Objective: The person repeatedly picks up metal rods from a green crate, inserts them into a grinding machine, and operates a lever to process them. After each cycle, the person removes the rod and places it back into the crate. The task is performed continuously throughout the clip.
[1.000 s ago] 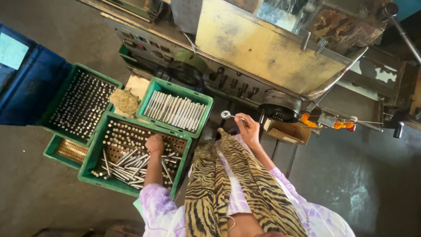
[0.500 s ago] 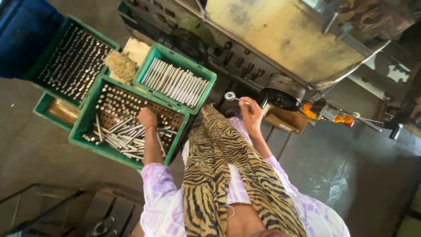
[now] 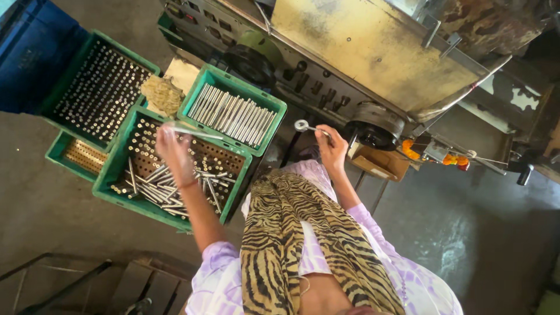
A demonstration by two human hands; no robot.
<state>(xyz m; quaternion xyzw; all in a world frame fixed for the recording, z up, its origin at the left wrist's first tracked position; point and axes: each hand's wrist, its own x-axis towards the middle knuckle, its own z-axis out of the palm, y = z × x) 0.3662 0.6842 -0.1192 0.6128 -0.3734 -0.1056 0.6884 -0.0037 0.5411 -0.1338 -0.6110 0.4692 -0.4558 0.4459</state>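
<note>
Left hand (image 3: 174, 153) up over the green crate (image 3: 119, 175) of loose rods, fingers pinching a metal rod (image 3: 198, 133) pointing to 3 o'clock | right hand (image 3: 331, 150) at the machine (image 3: 373, 52), fingers gripping a ring-ended tool (image 3: 308, 126) | crate of laid rods (image 3: 234, 116) at 12 o'clock.

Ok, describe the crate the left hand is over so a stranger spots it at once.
Start at the big yellowed machine; green crates sit on the floor beside it. The left hand, holding a metal rod, hovers over the nearest crate. Unlike its neighbours, it has loose rods lying jumbled across a perforated board.
</note>
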